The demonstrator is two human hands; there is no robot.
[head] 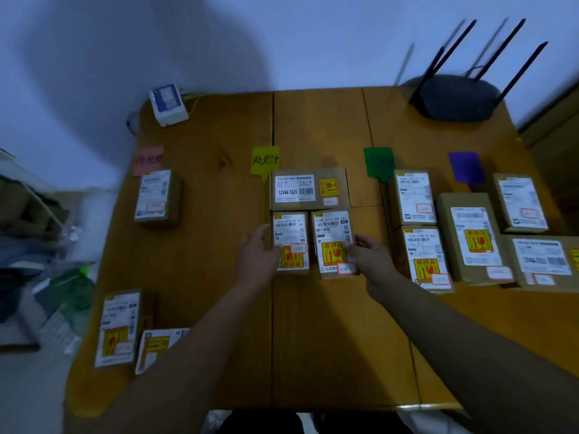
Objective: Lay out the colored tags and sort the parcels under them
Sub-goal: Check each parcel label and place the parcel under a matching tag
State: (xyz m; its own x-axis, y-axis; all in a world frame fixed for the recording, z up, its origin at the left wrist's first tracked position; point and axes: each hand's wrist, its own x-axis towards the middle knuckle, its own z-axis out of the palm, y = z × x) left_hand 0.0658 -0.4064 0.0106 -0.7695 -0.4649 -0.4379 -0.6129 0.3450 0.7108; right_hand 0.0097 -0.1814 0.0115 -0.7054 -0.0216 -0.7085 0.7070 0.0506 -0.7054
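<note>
A: Status of the parcels?

B: 4 tags laid out in a row across the wooden table (200, 233): pink tag (148, 160), yellow tag (265, 160), green tag (378, 164), purple tag (466, 168). Under pink, just 1 parcel (158, 197). Under yellow, 3: wide parcel (308, 188) at the top, then left small parcel (291, 242) and right small parcel (335, 244) side by side just below it.

A: And further right?

B: 2 stacked in a column under green, upper green parcel (415, 197) and lower green parcel (426, 258). 3 more near purple; hard to say whether the tall middle one belongs to green or purple.

A: So, nearly done?

B: Well along, by the look of it. Still unsorted, probably: 2 parcels at the near-left corner, flat parcel (119, 328) and tilted parcel (156, 346), under no tag.

A: Hands?

B: Both reaching forward from the near edge, forearms long and converging on the yellow column. Left hand (258, 252) against the left edge of the left small parcel, fingers curled together around that side. Right hand (369, 253) at the right edge of the right small parcel, thumb and fingertips pinching its lower corner. Likely squaring the pair into line; neither visibly lifted off the table.
</note>
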